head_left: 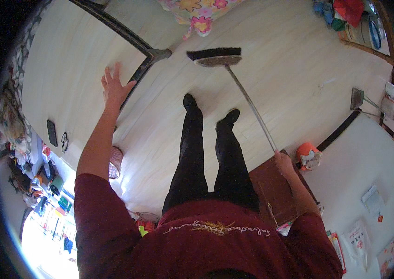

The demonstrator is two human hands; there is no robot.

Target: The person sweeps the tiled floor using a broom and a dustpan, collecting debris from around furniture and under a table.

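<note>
My right hand (284,162) is closed around the upper end of a long broom handle (253,108). The handle slants away from me to the broom head (216,57), which has dark bristles and rests on the pale floor ahead of my feet. My left hand (116,88) is open with its fingers spread, at the dark edge (140,69) of a light-topped table (73,60). Whether it presses on the tabletop or hovers just above it, I cannot tell.
On the table lie a black phone (52,132) and a small dark looped object (65,142). A flowered cloth item (200,16) is at the far side. An orange bin (307,156) stands by a brown cabinet (273,186) at right. A wicker basket (115,162) sits at left.
</note>
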